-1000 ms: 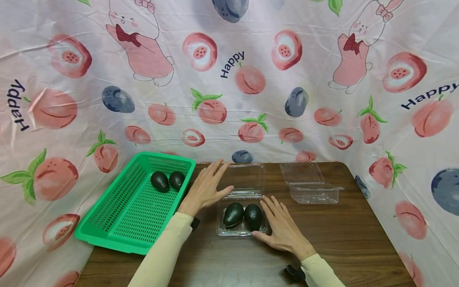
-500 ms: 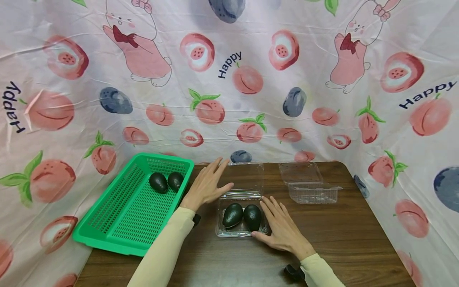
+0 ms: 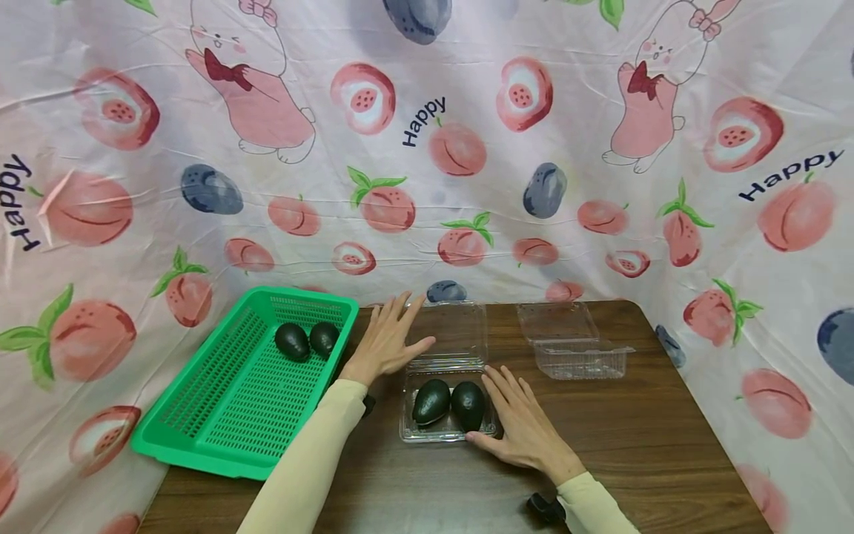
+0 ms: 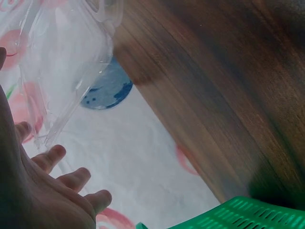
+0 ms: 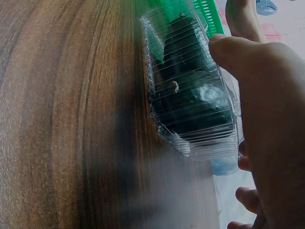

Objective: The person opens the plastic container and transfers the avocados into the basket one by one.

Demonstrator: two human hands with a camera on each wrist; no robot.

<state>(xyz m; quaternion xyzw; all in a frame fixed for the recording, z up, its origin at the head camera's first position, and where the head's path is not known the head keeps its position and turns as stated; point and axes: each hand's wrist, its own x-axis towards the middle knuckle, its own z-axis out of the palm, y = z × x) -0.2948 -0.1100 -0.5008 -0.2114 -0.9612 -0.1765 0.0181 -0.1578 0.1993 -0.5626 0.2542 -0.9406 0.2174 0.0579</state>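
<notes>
Two dark green avocados, the left one (image 3: pixel 431 402) and the right one (image 3: pixel 468 406), lie side by side in a clear plastic clamshell box (image 3: pixel 434 437). Its lid (image 3: pixel 460 326) is folded back, away from me. My left hand (image 3: pixel 385 343) is spread beside the lid's left edge, thumb pointing over the hinge side. In the left wrist view its fingertips (image 4: pixel 76 179) are near the lid's edge, gripping nothing. My right hand (image 3: pixel 523 426) lies along the box's right side with straight fingers. Its thumb (image 5: pixel 233 50) is at the front rim in the right wrist view.
A green slotted basket (image 3: pixel 247 400) stands at the left, with two more avocados (image 3: pixel 292 342) at its far right. Behind and right is another clear clamshell box (image 3: pixel 580 362), lid up. A printed cloth (image 3: pixel 427 185) hangs behind the brown wooden table (image 3: pixel 614 445).
My left hand has edged slightly right, closer to the lid. The right hand, the box and the avocados hold their places while the head view shifts a little.
</notes>
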